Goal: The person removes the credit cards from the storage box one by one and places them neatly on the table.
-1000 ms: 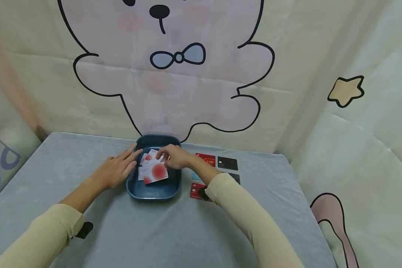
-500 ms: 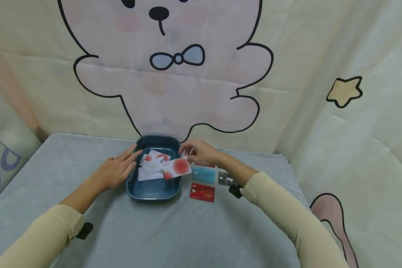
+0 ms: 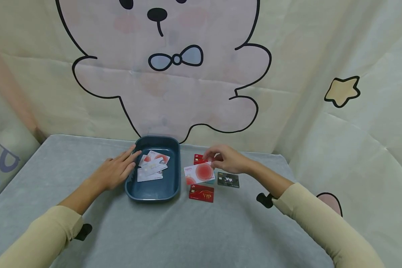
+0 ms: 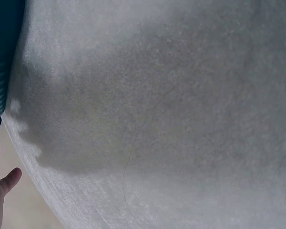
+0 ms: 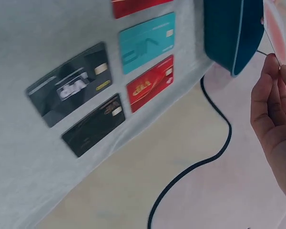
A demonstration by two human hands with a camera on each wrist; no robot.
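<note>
My right hand (image 3: 230, 160) pinches a white card with red circles (image 3: 203, 171) by its edge, held above the cards right of the tray. The right wrist view shows thumb and fingers gripping that card (image 5: 275, 29). My left hand (image 3: 115, 172) rests with straight fingers on the left rim of a blue tray (image 3: 154, 192). Inside the tray lie several overlapping white cards (image 3: 150, 175), some with red patterns. Only part of the left hand (image 4: 1, 191) shows in the left wrist view.
Right of the tray lie a red VIP card (image 3: 201, 194), a dark Vip card (image 3: 228, 179), another red card (image 3: 198, 159), a teal card (image 5: 148, 42) and a black card (image 5: 94, 125). A grey cloth (image 3: 147, 230) covers the table; a printed curtain (image 3: 288, 74) hangs behind.
My right hand has lifted the white card with red circles out of the tray and carried it right, over the other cards. My left hand has stayed at the rim.
</note>
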